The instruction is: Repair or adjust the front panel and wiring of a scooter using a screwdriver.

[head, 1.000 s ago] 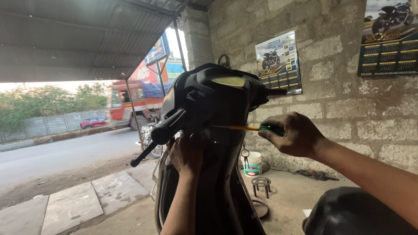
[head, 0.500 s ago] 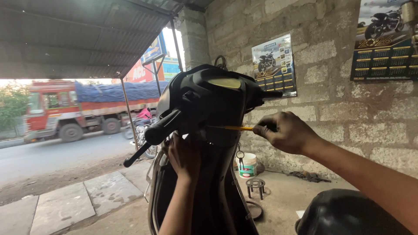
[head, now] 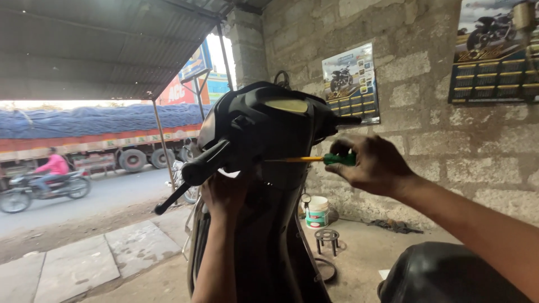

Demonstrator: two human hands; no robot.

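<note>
A black scooter stands in front of me, its handlebar cover [head: 275, 120] facing me. My right hand [head: 370, 165] grips a screwdriver [head: 320, 159] with a green handle and yellow shaft, held level, its tip at the panel below the dashboard. My left hand [head: 224, 193] presses against the front panel just under the left handlebar grip [head: 196, 168]. The scooter's black seat [head: 443, 278] shows at the lower right.
A block wall with two motorcycle posters [head: 351, 84] runs along the right. A small white bucket [head: 317, 212] and a metal ring stand [head: 327, 238] sit on the floor by the wall. Left, a loaded truck [head: 84, 132] and a motorcyclist [head: 48, 177] are on the road.
The truck has rolled on along the road, and a motorcyclist has come into view. Both hands stay at the scooter, the screwdriver held in nearly the same place.
</note>
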